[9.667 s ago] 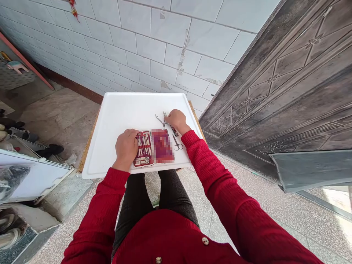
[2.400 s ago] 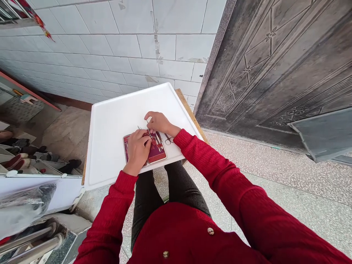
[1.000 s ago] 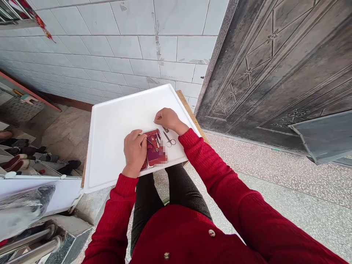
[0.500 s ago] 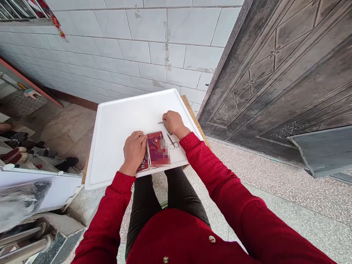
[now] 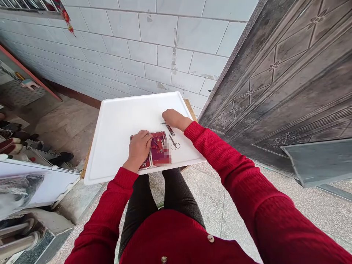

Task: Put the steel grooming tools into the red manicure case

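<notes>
An open manicure case [image 5: 161,161], red and purple inside, lies near the front edge of the white board [image 5: 118,121]. My left hand [image 5: 139,148] lies over its left half with bent fingers, holding it near the middle fold. Part of the right half is pixelated. Several small metal tools sit in the case. My right hand [image 5: 174,118] is closed low over the board beyond the case; its fingertips are hidden, and so is anything in them. A thin metal tool [image 5: 162,123] shows beneath it. Close by lie a nail clipper [image 5: 170,130] and small scissors [image 5: 175,145].
The board rests on a wooden table [image 5: 189,107]. A tiled wall [image 5: 126,47] rises behind it, and a dark patterned door [image 5: 264,80] stands to the right. At left are shoes on a rack [image 5: 12,145] and a plastic bag [image 5: 19,189].
My right hand has shifted slightly away from the nail clipper, which now shows more fully. My left hand has slid toward the case's middle fold. The view has also shifted a little.
</notes>
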Motion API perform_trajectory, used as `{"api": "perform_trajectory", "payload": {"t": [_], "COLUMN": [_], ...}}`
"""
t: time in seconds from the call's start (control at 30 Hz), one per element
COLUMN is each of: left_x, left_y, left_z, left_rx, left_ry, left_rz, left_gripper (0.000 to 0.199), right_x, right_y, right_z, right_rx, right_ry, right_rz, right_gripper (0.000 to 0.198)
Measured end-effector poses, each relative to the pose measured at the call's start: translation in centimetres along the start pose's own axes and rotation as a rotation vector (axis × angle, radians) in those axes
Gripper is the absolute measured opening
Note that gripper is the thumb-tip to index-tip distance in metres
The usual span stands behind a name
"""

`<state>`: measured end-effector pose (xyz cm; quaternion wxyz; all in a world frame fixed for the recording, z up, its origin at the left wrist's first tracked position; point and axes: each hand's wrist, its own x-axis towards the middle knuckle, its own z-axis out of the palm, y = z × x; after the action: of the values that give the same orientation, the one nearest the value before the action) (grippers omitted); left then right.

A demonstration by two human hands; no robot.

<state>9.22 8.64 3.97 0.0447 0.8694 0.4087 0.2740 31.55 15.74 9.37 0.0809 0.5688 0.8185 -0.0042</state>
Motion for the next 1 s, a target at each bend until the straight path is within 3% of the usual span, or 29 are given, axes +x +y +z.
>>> {"api": "perform_trajectory", "payload": {"t": [0.3, 0.7, 0.83, 1.0], "left_x": [-0.1, -0.2, -0.2, -0.2], "left_y": [0.0, -0.1, -0.1, -0.2], "left_z": [0.4, 0.6, 0.7, 0.8], "left_rx": [0.035, 0.01, 0.016, 0.024], "left_ry": [0.007, 0.009, -0.007, -0.019], "left_rz": [0.015, 0.045, 0.053, 0.075], "left_gripper": [0.027, 0.029, 0.03, 0.033], "right_x": [-0.1, -1.0, -2.0, -3.2], "right_y": [-0.9, -0.4, -1.2, -2.9], "right_z": [-0.4, 0.0, -1.0, -2.9], "right_rx": [-0.238, -0.129, -0.111, -0.159], "right_ry": [-0.084, -0.074, -0.062, -0.153], "right_rz": [-0.108, -0.078, -0.125, -0.191], "right_gripper": [0.025, 0.028, 0.027, 0.025]}}
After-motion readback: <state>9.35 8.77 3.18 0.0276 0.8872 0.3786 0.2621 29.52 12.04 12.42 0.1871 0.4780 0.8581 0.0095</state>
